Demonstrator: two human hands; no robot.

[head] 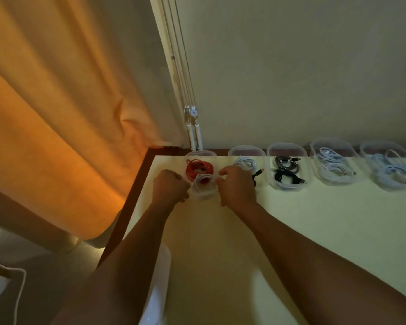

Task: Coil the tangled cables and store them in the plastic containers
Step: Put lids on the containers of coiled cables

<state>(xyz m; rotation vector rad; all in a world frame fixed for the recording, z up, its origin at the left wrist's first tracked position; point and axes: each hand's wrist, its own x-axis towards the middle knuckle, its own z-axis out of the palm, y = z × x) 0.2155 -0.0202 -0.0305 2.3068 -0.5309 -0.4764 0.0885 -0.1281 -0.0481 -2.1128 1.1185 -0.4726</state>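
A small white cable coil (pixel 203 186) lies between my two hands at the far left of the table, in the near end of a clear plastic container (pixel 201 153). Behind it in the same container sits a red cable coil (pixel 198 168). My left hand (pixel 170 186) grips the coil's left side with curled fingers. My right hand (pixel 237 185) pinches its right side. A second container (pixel 246 152) just right holds a white cable, partly hidden by my right hand.
Three more clear containers stand along the wall: one with black cables (pixel 287 170), two with white coils (pixel 334 165) (pixel 393 171). The pale table (pixel 314 231) ends at a dark wooden edge on the left, beside an orange curtain (pixel 56 125).
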